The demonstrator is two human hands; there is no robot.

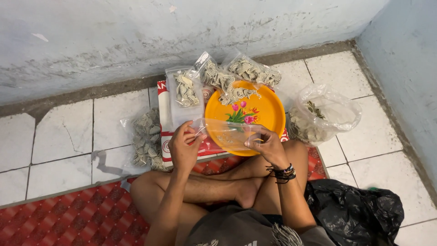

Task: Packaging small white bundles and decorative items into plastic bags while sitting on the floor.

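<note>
Pinching an empty clear plastic pouch (pixel 227 132) between our left hand (pixel 184 146) and right hand (pixel 268 145), above the round orange flowered plate (pixel 268 114).

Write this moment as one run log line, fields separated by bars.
left hand: holds clear bag | right hand: holds other end | orange plate: below | filled packets: behind

The bag (pixel 227 132) is small, clear plastic, flat and seemingly empty, held level and stretched crosswise between the left hand (pixel 184 146) and right hand (pixel 268 145). Each hand pinches one end with fingertips. It hangs just above the near rim of the orange plate (pixel 266 114), over the crossed legs.
</note>
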